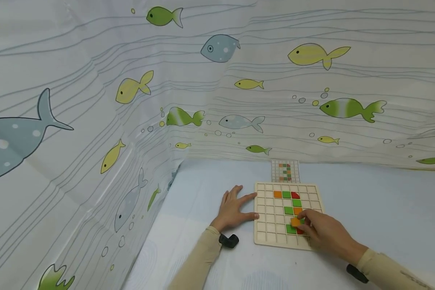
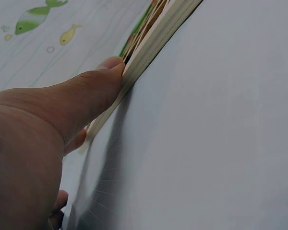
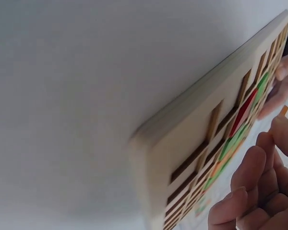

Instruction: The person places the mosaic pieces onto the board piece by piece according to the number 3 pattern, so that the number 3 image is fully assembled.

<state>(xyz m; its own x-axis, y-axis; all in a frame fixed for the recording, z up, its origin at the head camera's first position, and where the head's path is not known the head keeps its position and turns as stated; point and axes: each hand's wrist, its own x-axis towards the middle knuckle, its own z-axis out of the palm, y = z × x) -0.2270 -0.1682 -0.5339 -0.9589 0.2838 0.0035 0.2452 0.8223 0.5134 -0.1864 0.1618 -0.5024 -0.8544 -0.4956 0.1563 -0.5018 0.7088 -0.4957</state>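
Note:
A square wooden grid board (image 1: pixel 270 237) lies on the table, with several green, orange and red tiles set in its cells. Between thumb and forefinger my right hand (image 1: pixel 326 232) pinches an orange tile (image 1: pixel 295 222) over the lower part of the board. In the right wrist view only the tip of that orange tile (image 3: pixel 284 110) shows at the fingertips. My left hand (image 1: pixel 235 209) is spread beside the board, its thumb and forefinger touching the left edge. The left wrist view has the left thumb (image 2: pixel 93 91) pressed on the board's side (image 2: pixel 151 50).
Just behind the board is a pattern card (image 1: pixel 275 173) printed with a coloured grid. The pale table (image 1: pixel 210 181) meets a fish-printed sheet (image 1: pixel 239 100) hanging at the back and left. Black straps with small devices (image 1: pixel 229 241) sit on both wrists.

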